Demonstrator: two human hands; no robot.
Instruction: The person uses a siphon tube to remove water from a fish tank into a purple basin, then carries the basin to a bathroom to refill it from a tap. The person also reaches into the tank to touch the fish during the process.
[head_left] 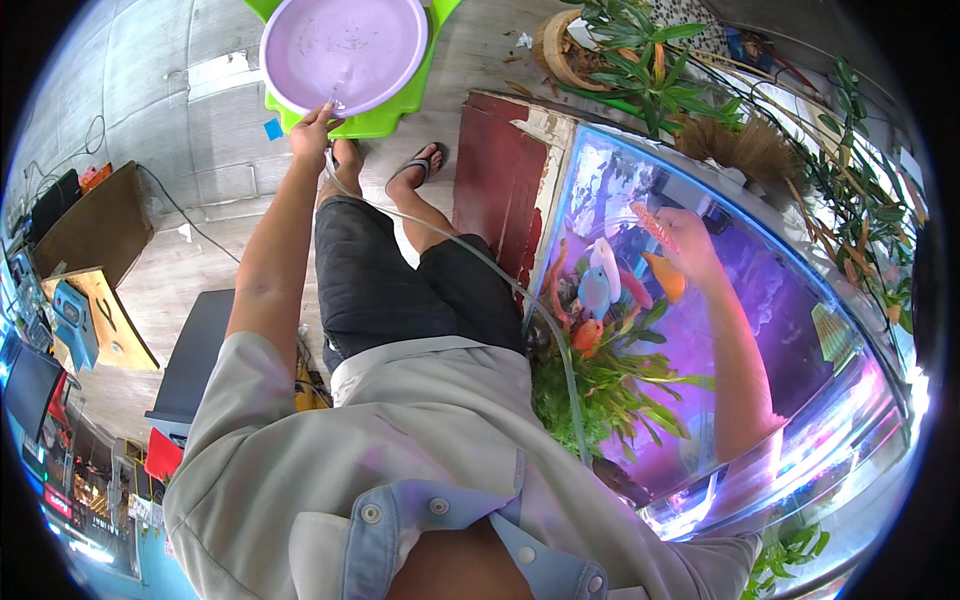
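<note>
At the near rim of a round lilac basin [345,45], my left hand [312,132] is closed on a clear hose [468,246]. The hose runs back past my legs and over to the aquarium [800,330]. My right arm reaches into the lit tank, where my right hand [685,238] is in the water with its fingers curled. A red-and-white patterned fish [655,230] overlaps those fingers, so what they grip is hidden. White, blue, orange and red fish [594,290] crowd beside a green water plant [610,385].
Under the basin stands a bright green stool [385,122]. A dark red cabinet side [500,185] borders the tank near my legs. Potted plants [640,70] line the tank's far side. Boards [100,310], a dark box [205,340] and cables lie on the left.
</note>
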